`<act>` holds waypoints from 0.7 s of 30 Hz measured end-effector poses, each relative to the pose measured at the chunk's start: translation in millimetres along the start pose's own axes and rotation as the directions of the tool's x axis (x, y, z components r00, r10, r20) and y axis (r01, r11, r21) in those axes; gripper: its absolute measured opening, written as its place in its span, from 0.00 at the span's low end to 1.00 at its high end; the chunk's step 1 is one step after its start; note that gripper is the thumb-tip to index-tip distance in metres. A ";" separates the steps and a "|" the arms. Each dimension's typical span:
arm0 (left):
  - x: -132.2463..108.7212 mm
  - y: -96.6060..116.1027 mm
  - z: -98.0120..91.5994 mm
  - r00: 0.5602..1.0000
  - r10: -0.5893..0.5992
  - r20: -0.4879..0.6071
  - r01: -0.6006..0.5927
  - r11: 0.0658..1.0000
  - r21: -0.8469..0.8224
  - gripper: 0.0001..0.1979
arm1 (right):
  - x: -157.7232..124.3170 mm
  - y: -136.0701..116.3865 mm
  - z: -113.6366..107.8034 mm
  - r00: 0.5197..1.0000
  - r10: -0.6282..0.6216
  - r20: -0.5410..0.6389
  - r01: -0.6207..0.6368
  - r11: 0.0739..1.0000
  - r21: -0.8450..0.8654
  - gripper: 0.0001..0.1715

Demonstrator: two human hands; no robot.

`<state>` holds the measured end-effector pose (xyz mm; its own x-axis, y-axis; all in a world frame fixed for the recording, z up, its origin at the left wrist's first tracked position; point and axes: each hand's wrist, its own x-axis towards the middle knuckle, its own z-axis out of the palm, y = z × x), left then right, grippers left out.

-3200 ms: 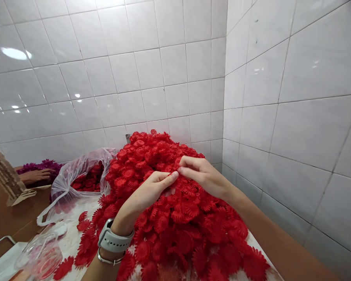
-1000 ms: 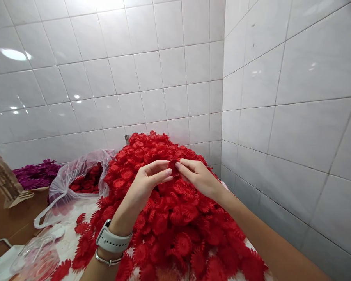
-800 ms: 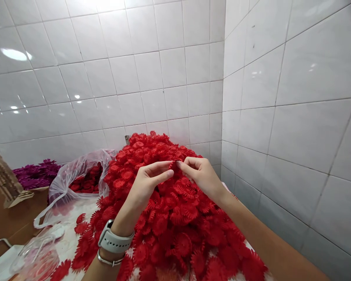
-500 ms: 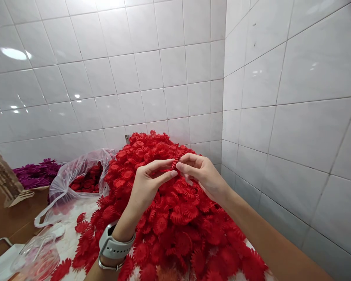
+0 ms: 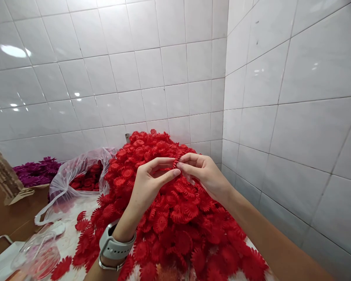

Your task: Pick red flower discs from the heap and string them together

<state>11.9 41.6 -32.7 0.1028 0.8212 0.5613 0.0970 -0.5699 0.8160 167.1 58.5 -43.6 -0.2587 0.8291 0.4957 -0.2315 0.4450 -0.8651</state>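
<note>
Two hands: the left hand and the right hand are held up over the red pile, with their tips close together.
Right hand grip: one red flower is pinched by the thumb and pointing finger.
Left hand grip: it is curved, with thumb and fingers a bit apart at the same flower; whether it is gripped there too cannot be told.
Held flower: it is seen from its edge, above the pile.
Red pile: too many to be counted, heaped on the white bench near the tiled wall.
Left wrist: one pale watch and one metal bracelet are worn.
Clear bag: one, left of the pile, with dark red flowers inside.
Purple flowers: a bunch, beside one brown box.
</note>
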 end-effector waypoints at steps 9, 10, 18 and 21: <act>6.4 -6.8 -4.0 0.995 -0.100 0.004 0.100 0.992 -0.075 0.09 | 0.8 1.1 3.6 0.995 0.076 0.072 -0.085 0.988 0.131 0.11; 7.9 -9.5 -5.1 0.994 -0.111 0.008 0.112 0.989 -0.093 0.10 | 2.3 2.1 2.8 0.991 0.106 0.086 -0.122 0.968 0.219 0.12; 14.3 -26.9 -4.7 0.981 -0.190 -0.039 0.182 0.971 -0.157 0.16 | 13.1 11.0 -8.5 0.989 0.148 -0.014 -0.120 0.851 0.511 0.22; 17.5 -33.5 -6.4 0.969 -0.213 -0.124 0.199 0.973 -0.120 0.13 | 14.9 13.9 -9.6 0.986 0.159 -0.046 -0.108 0.831 0.545 0.21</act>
<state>4.1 75.2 -49.4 -0.0436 0.9209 0.3873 -0.0039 -0.3878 0.9217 169.0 80.4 -48.9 -0.2486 0.9039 0.3481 -0.6758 0.0956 -0.7309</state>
